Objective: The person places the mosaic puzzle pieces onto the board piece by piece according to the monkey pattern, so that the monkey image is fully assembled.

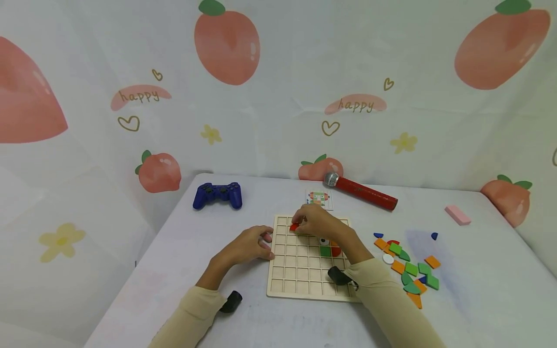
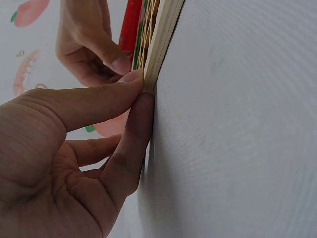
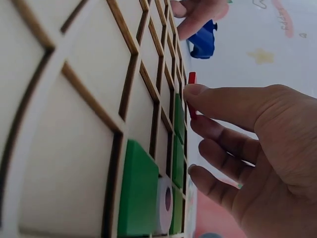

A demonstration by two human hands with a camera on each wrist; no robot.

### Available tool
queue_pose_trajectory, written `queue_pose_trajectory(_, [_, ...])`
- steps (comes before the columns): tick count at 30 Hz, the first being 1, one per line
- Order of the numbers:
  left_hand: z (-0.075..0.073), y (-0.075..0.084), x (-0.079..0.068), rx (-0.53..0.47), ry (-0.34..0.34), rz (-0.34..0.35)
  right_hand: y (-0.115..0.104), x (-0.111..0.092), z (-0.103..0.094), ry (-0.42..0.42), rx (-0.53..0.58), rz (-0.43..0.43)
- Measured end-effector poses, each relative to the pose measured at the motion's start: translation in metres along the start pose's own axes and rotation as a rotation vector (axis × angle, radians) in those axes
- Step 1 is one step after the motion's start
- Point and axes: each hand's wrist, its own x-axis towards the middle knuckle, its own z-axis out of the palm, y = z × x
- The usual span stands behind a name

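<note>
A wooden grid board [image 1: 289, 289] lies on the white table. My left hand [image 1: 247, 245] is at its left edge; in the left wrist view the thumb and a finger pinch the board's rim [image 2: 163, 39]. Over the board's upper left cells, my right hand [image 1: 319, 222] holds a small red piece [image 1: 294, 226] between thumb and fingertip. The right wrist view has this red piece tilted on edge above the grid. Green pieces [image 3: 138, 191] and a white round piece with a dark centre [image 3: 165, 206] sit in cells; my right arm partly hides them in the head view.
Loose orange, green, blue, red and white pieces [image 1: 411, 269] are scattered right of the board. Behind it lie a printed pattern card [image 1: 319, 198] and a red microphone [image 1: 365, 192]. A blue game controller [image 1: 217, 195] is at the back left, a pink block [image 1: 458, 215] far right.
</note>
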Motion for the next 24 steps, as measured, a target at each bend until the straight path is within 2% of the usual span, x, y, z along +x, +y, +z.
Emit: queue_pose_trajectory(24, [0.0008,0.0022,0.0001,0.000,0.007,-0.016,-0.0079,0.0059,0.0070,-0.039,-0.033,-0.003])
